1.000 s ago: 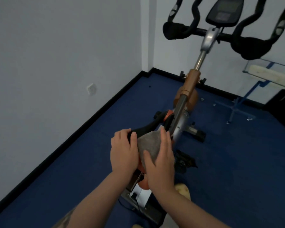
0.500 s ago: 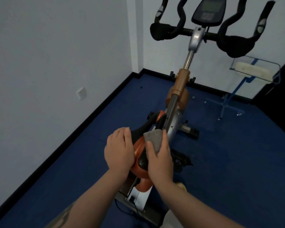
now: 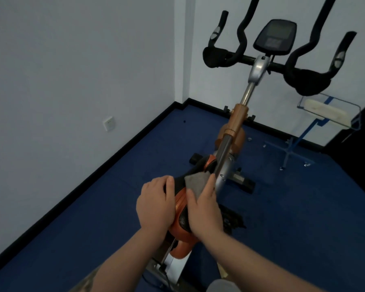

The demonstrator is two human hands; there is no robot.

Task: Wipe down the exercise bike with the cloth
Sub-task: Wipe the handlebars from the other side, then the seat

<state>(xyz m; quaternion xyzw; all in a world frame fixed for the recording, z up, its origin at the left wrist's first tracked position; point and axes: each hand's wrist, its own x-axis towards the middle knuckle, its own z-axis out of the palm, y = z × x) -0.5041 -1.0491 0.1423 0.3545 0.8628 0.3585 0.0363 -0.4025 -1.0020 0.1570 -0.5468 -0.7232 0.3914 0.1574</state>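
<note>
An exercise bike with an orange and silver frame stands in front of me, its black handlebars and console up at the far end. Its black and orange saddle is just below me. My left hand rests on the saddle's left side, fingers curled over its edge. My right hand presses a grey cloth onto the saddle's right side near the silver post. Most of the cloth is hidden under that hand.
Blue carpet covers the floor, edged by a black skirting board. A white wall with a socket runs along the left. A blue stand carrying a clear tray sits at the back right. A pedal juts out right of the saddle.
The view has tilted down and pulled back, so the handlebars sit lower in frame. My right hand has slid the cloth slightly along the saddle; my left hand keeps its place.
</note>
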